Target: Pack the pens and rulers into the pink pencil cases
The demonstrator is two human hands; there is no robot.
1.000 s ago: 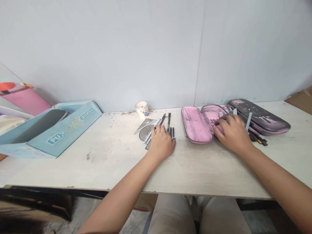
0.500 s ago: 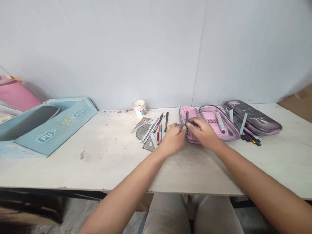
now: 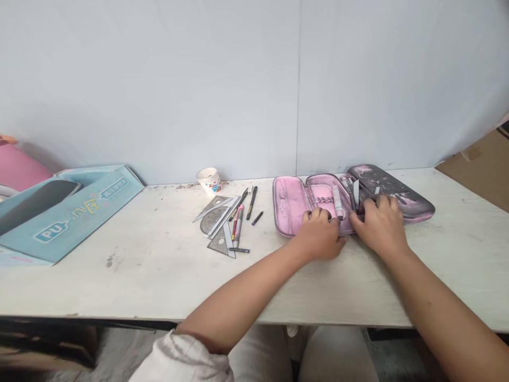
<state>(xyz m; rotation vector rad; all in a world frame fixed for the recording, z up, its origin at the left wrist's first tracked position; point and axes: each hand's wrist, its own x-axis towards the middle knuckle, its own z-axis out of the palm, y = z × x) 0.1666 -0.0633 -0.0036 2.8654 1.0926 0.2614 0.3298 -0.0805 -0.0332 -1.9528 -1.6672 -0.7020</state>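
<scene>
An unzipped pencil case (image 3: 284, 217) with a pink lining lies open, and a pale marker (image 3: 338, 202) rests inside it. My left hand (image 3: 321, 233) is closed, its fingers curled over the near edge of the case. My right hand (image 3: 379, 225) reaches down at the case's right end, fingers bent among pens and a grey strip (image 3: 356, 193); its fingertips are partly hidden. Behind it lies a dark pencil case (image 3: 393, 191) with pink patches. To the left, a short dark pen piece (image 3: 257, 218) and another dark piece (image 3: 239, 250) lie apart.
Left of the case are a protractor (image 3: 212, 220), a set square (image 3: 220, 244), several pens and a black marker (image 3: 252, 203). A paper cup (image 3: 209, 182) stands by the wall. A blue box (image 3: 79, 215) sits far left; a brown carton (image 3: 477, 164) is at right.
My hands have left the dark pen they held and moved right to the pencil case. Two dark pieces now lie on the table at left. The camera has turned right.
</scene>
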